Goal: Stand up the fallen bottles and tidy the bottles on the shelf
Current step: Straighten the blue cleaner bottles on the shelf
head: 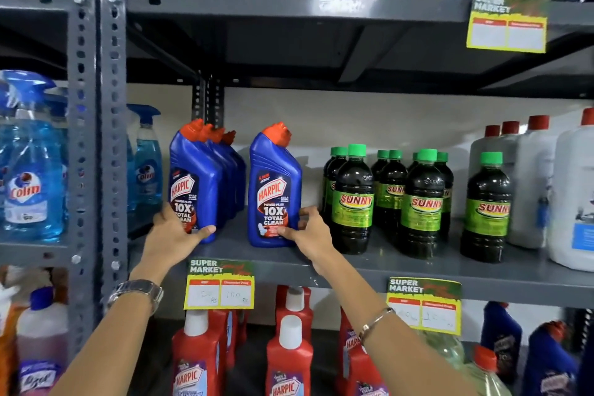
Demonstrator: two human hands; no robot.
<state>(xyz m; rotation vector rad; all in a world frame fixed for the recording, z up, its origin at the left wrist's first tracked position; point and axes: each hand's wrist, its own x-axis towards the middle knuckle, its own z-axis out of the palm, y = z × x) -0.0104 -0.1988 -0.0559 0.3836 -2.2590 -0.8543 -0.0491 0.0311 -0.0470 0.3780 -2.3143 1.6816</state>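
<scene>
On the grey middle shelf (pixel 369 262) a row of blue Harpic bottles with red caps stands upright at the left, its front bottle (pixel 193 177) gripped at the base by my left hand (pixel 173 235). A single blue Harpic bottle (pixel 274 183) stands upright to its right; my right hand (pixel 308 230) holds its lower right side. Dark Sunny bottles (pixel 353 199) with green caps stand upright in several short rows further right. No fallen bottle is visible on this shelf.
White jugs with red caps (pixel 533 183) fill the shelf's right end. Blue Colin spray bottles (pixel 32 170) stand left of the perforated grey upright (pixel 96 138). Red Harpic bottles (pixel 289 357) sit on the shelf below. Price tags (pixel 220 284) hang from the shelf edge.
</scene>
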